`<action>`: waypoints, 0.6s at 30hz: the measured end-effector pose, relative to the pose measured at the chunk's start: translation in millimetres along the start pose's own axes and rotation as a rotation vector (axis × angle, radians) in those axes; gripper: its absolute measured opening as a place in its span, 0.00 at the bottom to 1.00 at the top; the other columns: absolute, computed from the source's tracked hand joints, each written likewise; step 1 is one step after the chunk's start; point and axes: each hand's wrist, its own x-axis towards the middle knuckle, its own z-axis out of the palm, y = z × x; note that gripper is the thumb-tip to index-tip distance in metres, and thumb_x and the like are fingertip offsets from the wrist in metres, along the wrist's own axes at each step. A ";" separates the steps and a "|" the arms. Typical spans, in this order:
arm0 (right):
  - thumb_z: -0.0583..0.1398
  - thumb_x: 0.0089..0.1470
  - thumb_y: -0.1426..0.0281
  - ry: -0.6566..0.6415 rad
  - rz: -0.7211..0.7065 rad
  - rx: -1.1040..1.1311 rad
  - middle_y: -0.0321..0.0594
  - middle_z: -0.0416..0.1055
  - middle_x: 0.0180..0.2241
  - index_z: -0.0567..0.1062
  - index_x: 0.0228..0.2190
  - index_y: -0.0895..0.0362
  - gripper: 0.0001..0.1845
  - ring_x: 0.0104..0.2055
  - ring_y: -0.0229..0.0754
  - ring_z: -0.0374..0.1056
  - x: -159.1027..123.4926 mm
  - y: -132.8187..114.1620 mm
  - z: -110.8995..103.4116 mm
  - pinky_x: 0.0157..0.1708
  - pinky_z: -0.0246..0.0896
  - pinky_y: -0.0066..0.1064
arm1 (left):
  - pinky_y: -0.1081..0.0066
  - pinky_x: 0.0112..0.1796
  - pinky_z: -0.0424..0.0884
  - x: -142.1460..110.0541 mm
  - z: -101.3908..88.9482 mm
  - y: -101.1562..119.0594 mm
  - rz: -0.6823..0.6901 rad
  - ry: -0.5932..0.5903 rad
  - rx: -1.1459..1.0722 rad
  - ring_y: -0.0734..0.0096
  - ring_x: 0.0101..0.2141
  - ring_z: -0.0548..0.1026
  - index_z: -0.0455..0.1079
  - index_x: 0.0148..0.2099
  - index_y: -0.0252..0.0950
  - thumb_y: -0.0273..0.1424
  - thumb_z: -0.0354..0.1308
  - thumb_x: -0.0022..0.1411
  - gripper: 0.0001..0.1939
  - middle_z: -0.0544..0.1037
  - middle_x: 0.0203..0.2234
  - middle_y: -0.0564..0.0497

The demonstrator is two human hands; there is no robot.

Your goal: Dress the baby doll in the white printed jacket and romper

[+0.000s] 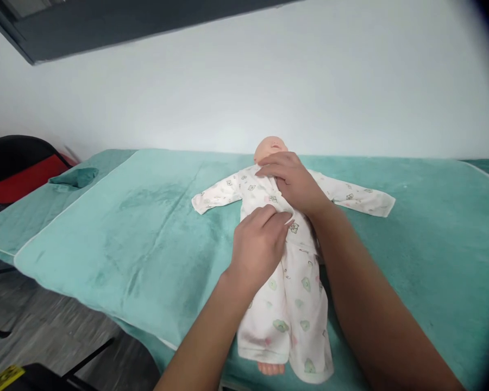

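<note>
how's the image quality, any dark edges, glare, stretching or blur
Head view: a dark, curved, fuzzy-edged band covers the right edge; head view: the wall looks softly lit, no harsh glare; head view: the right forearm looks stretched toward the bottom; head view: print on the doll's trousers is visible but slightly soft.

White pyjamas point(303, 271), green-printed; teal cover point(85, 244)

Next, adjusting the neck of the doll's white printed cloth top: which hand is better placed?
Probably the right hand: it lies high on the white printed top, near the smooth pinkish doll head; the left hand sits lower.
</note>
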 end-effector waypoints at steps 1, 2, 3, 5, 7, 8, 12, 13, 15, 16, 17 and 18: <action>0.50 0.57 0.78 -0.012 0.013 0.014 0.35 0.75 0.51 0.80 0.41 0.48 0.23 0.60 0.48 0.63 0.2 0.2 0.4 0.60 0.56 0.47 | 0.69 0.31 0.64 -1.5 0.2 -1.0 -0.008 0.021 -0.018 0.72 0.31 0.69 0.75 0.44 0.36 0.30 0.50 0.72 0.11 0.72 0.29 0.50; 0.50 0.58 0.77 -0.009 0.045 0.024 0.35 0.77 0.49 0.80 0.39 0.48 0.21 0.58 0.48 0.64 0.4 0.6 0.9 0.58 0.57 0.46 | 0.69 0.31 0.64 -2.1 -0.5 -1.4 -0.016 0.037 -0.038 0.72 0.31 0.68 0.75 0.44 0.36 0.30 0.50 0.72 0.11 0.72 0.29 0.50; 0.50 0.59 0.76 0.005 0.087 0.026 0.35 0.78 0.47 0.80 0.39 0.49 0.20 0.57 0.48 0.65 0.6 1.3 1.5 0.57 0.59 0.45 | 0.69 0.31 0.63 -2.0 -1.7 -1.2 -0.023 0.048 -0.060 0.72 0.30 0.68 0.75 0.44 0.37 0.31 0.50 0.72 0.11 0.72 0.28 0.50; 0.52 0.60 0.73 0.041 0.164 0.011 0.35 0.78 0.45 0.80 0.40 0.49 0.17 0.55 0.49 0.66 1.1 2.6 2.5 0.54 0.61 0.44 | 0.69 0.31 0.64 -0.5 -4.3 0.5 -0.048 0.068 -0.108 0.72 0.30 0.68 0.75 0.45 0.37 0.31 0.50 0.72 0.11 0.71 0.28 0.51; 0.53 0.60 0.70 0.089 0.208 -0.024 0.37 0.78 0.44 0.79 0.40 0.50 0.15 0.52 0.50 0.67 1.7 3.8 3.2 0.52 0.61 0.44 | 0.69 0.31 0.65 1.0 -5.6 2.6 -0.084 0.081 -0.147 0.72 0.30 0.69 0.75 0.45 0.38 0.32 0.50 0.72 0.11 0.72 0.28 0.51; 0.53 0.61 0.70 0.124 0.222 -0.045 0.38 0.78 0.43 0.79 0.39 0.50 0.14 0.51 0.50 0.67 1.8 4.3 3.3 0.51 0.61 0.43 | 0.69 0.31 0.65 1.3 -5.6 3.3 -0.099 0.082 -0.161 0.72 0.30 0.69 0.75 0.45 0.38 0.33 0.51 0.72 0.11 0.72 0.28 0.51; 0.50 0.62 0.72 0.304 0.245 -0.104 0.43 0.74 0.42 0.76 0.37 0.52 0.14 0.48 0.49 0.66 -0.1 6.7 3.2 0.50 0.61 0.41 | 0.69 0.32 0.66 -1.2 -6.9 3.1 -0.150 0.032 -0.205 0.72 0.31 0.71 0.76 0.45 0.39 0.33 0.52 0.71 0.11 0.73 0.29 0.51; 0.50 0.61 0.73 0.318 0.252 -0.100 0.44 0.73 0.42 0.75 0.36 0.52 0.14 0.48 0.49 0.66 -0.7 7.5 3.3 0.50 0.61 0.41 | 0.69 0.32 0.66 -2.2 -8.9 2.4 -0.178 0.017 -0.223 0.72 0.31 0.71 0.76 0.45 0.39 0.32 0.52 0.71 0.10 0.73 0.29 0.51; 0.52 0.59 0.72 0.309 0.300 -0.073 0.44 0.71 0.42 0.73 0.34 0.53 0.10 0.46 0.48 0.67 -1.2 9.5 4.0 0.47 0.62 0.40 | 0.69 0.31 0.67 -2.8 -16.0 0.0 -0.235 -0.030 -0.274 0.72 0.30 0.71 0.77 0.43 0.40 0.33 0.54 0.70 0.10 0.73 0.28 0.52; 0.53 0.58 0.72 0.306 0.346 -0.063 0.45 0.70 0.43 0.73 0.35 0.53 0.08 0.44 0.47 0.67 -0.8 10.4 4.6 0.46 0.63 0.40 | 0.69 0.31 0.67 -1.8 -20.6 -1.9 -0.251 -0.076 -0.303 0.73 0.29 0.71 0.77 0.39 0.40 0.34 0.54 0.70 0.10 0.73 0.26 0.53; 0.55 0.56 0.70 0.309 0.406 -0.061 0.45 0.69 0.44 0.72 0.35 0.53 0.06 0.42 0.47 0.67 -0.1 11.2 5.3 0.45 0.63 0.40 | 0.69 0.30 0.66 0.4 -25.4 -4.7 -0.258 -0.132 -0.331 0.73 0.28 0.70 0.77 0.36 0.40 0.35 0.54 0.70 0.13 0.72 0.25 0.53; 0.57 0.55 0.68 0.320 0.476 -0.066 0.45 0.68 0.44 0.71 0.36 0.54 0.06 0.40 0.46 0.66 1.0 11.7 6.2 0.44 0.63 0.40 | 0.69 0.30 0.66 4.1 -29.7 -8.3 -0.265 -0.181 -0.355 0.73 0.27 0.69 0.76 0.32 0.40 0.37 0.53 0.70 0.16 0.71 0.23 0.53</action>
